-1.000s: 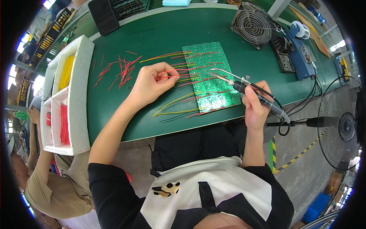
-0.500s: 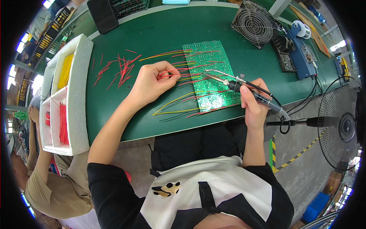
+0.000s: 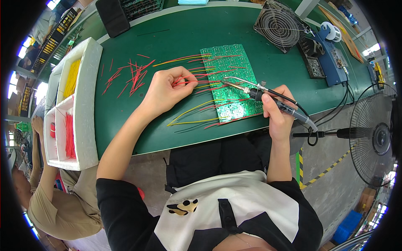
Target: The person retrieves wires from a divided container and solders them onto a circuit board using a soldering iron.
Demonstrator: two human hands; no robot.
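A green circuit board panel (image 3: 234,62) lies on the green bench, with red and yellow wires (image 3: 190,108) reaching out over its left side. My left hand (image 3: 169,90) is closed in a pinch on red wires (image 3: 179,79) just left of the board, one of them running onto it. In my right hand (image 3: 278,113) is a soldering iron (image 3: 272,102) with a curved metal solder feed tube (image 3: 243,79) along it. Its tip touches or hovers just above the board near the end of that red wire; I cannot tell which.
Loose red wires (image 3: 136,77) lie left of my hand. Beyond them stands a white foam box (image 3: 93,104) with yellow and red wires. A small fan (image 3: 279,25), a blue soldering station (image 3: 333,58) and a phone (image 3: 112,17) sit farther back. Another person (image 3: 63,201) works at left.
The soldering iron and my right hand have shifted slightly to the left, bringing the tip nearer the red wire's end. My left hand has barely moved.
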